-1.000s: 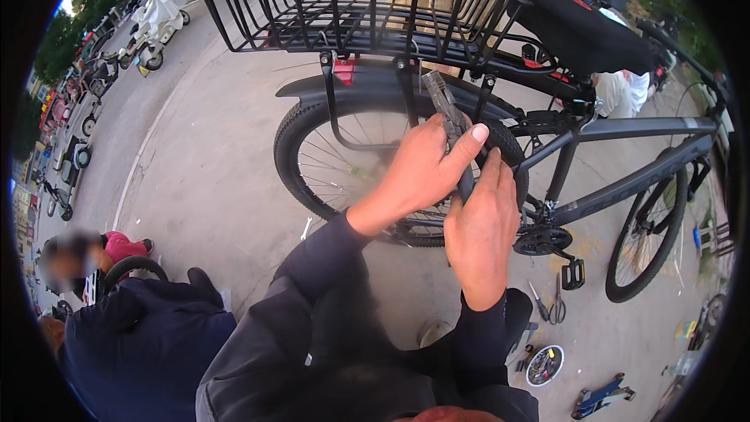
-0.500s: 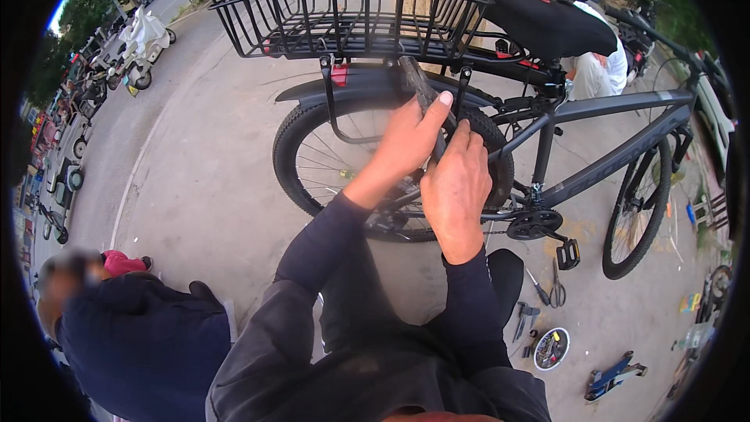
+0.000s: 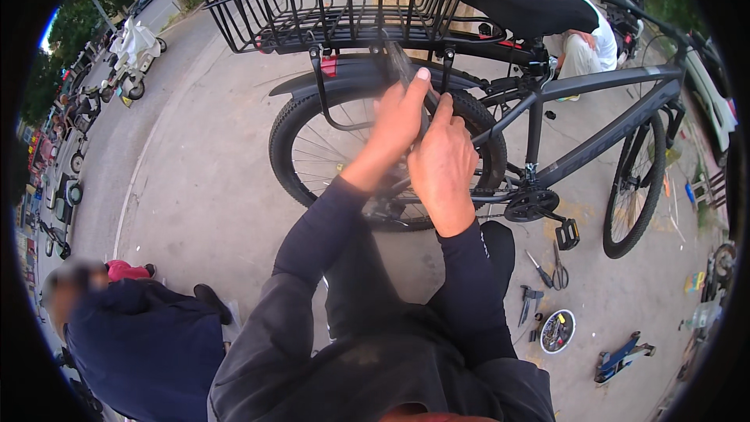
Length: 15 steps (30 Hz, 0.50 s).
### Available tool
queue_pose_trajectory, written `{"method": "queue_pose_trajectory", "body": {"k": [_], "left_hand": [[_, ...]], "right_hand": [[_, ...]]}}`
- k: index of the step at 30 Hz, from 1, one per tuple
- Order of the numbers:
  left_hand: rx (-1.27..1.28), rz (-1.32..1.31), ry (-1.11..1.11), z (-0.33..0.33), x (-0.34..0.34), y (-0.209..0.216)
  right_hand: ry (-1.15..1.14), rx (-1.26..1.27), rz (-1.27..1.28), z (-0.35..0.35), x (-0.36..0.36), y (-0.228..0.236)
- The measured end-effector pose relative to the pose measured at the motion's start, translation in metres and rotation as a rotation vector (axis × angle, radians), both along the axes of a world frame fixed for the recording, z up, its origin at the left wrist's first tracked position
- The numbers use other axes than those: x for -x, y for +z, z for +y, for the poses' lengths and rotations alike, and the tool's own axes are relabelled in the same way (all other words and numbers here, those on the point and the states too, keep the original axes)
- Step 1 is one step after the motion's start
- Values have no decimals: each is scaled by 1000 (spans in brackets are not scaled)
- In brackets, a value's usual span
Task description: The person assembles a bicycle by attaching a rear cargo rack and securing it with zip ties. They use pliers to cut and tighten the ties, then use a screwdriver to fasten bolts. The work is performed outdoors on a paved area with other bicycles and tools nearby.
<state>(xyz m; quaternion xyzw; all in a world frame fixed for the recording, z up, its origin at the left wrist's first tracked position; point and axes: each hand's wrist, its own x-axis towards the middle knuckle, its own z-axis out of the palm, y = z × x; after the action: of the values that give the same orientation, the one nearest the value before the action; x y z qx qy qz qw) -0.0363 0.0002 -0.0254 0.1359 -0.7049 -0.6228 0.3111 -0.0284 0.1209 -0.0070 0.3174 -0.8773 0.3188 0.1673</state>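
Observation:
A long, worn dark-grey hand tool [image 3: 401,64] is gripped in both my hands; its exact kind is blurred. Its upper end reaches the underside of a black wire basket [image 3: 328,19] at the back of a grey bicycle [image 3: 562,168]. My left hand [image 3: 397,119] is closed around the tool's middle, thumb pointing up. Lower down and to the right, my right hand [image 3: 441,156] wraps the tool's lower part, index finger stretched along it. Both hands are in front of the rear wheel [image 3: 293,180], below the black mudguard [image 3: 359,78].
On the ground at right lie scissors [image 3: 560,275], a screwdriver [image 3: 539,270], a dark tool [image 3: 528,305], a white bowl of small parts [image 3: 558,331] and a blue tool [image 3: 621,359]. A person in dark clothes [image 3: 148,344] is at lower left; another in white [image 3: 590,55] sits beyond the bicycle.
The bicycle, basket and both hands appear shifted slightly left and up, as the view moves. My right index finger is now stretched further along the tool. Both hands keep hold of it.

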Motion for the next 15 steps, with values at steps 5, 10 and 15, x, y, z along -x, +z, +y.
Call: {"method": "queue_pose_trajectory", "body": {"k": [5, 10, 15], "left_hand": [[47, -20, 23, 6, -1, 7], [255, -25, -40, -1, 8, 6], [22, 74, 7, -14, 0, -2]], "right_hand": [[49, 88, -71, 1, 7, -3], [66, 160, -103, 4, 21, -16], [-31, 232, -25, -16, 10, -33]]}}
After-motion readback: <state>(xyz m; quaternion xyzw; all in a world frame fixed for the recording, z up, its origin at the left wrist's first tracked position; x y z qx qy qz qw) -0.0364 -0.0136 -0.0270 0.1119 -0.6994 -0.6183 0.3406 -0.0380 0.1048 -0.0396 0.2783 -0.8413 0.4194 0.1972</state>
